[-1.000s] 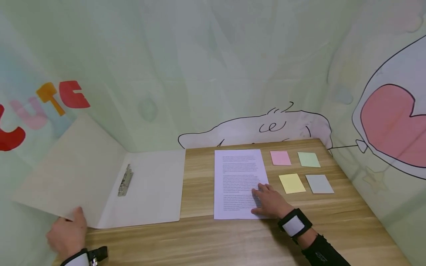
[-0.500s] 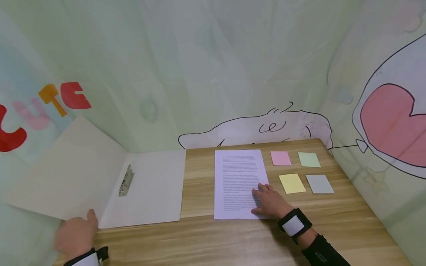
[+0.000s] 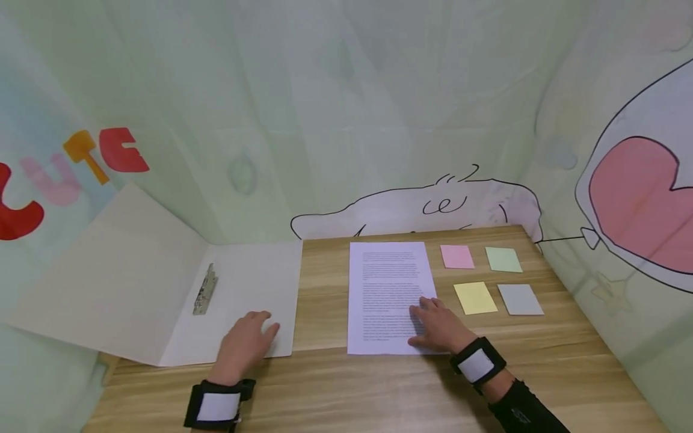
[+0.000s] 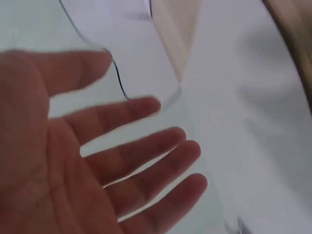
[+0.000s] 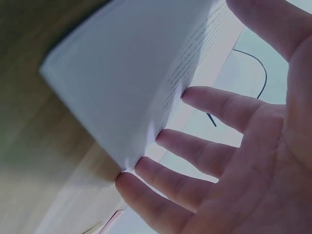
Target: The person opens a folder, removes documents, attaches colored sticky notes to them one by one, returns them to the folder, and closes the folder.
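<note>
A white file folder lies opened out at the left, its cover tilted up against the wall. A metal lever clip is fixed near its fold. Above the lower edge of the folder's flat side is my left hand, holding nothing; in the left wrist view its fingers are extended and spread. A printed sheet of paper lies in the middle of the table. My right hand rests on its lower right part, and the right wrist view shows the fingertips touching the paper.
Right of the paper lie sticky notes in two rows: pink, green, yellow and pale grey. The wooden table is bordered by printed cloth walls at the back and sides.
My left hand has let go of the folder's cover edge and moved right, over the flat side. The cover stays leaning open. My right hand has stayed on the paper.
</note>
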{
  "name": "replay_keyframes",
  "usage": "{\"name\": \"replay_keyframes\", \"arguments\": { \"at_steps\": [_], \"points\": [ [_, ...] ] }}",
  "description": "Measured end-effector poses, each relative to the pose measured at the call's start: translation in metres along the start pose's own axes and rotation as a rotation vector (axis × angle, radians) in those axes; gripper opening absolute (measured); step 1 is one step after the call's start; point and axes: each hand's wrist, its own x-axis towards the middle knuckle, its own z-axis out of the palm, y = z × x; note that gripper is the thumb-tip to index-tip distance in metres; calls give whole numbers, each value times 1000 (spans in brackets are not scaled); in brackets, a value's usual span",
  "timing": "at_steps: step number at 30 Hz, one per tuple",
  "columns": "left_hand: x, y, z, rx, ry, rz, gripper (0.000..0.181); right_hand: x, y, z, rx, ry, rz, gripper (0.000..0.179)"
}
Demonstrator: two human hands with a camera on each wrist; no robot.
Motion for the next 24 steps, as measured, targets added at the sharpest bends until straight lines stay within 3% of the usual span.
{"name": "replay_keyframes", "arguments": {
  "at_steps": [5,9,16,24],
  "points": [
    [4,47,30,-14,-46,251,32,-1,2,-4,-7,-17,-4,65],
    [11,74,46,-21,-87,380,35,-1,3,-6,9,-28,3,66],
    [24,104,56,8,-131,440,36,-1,16,-7,18,44,28,60],
    [30,130,61,65,-153,459,38,-3,56,-27,-46,169,275,54]
  ]
}}
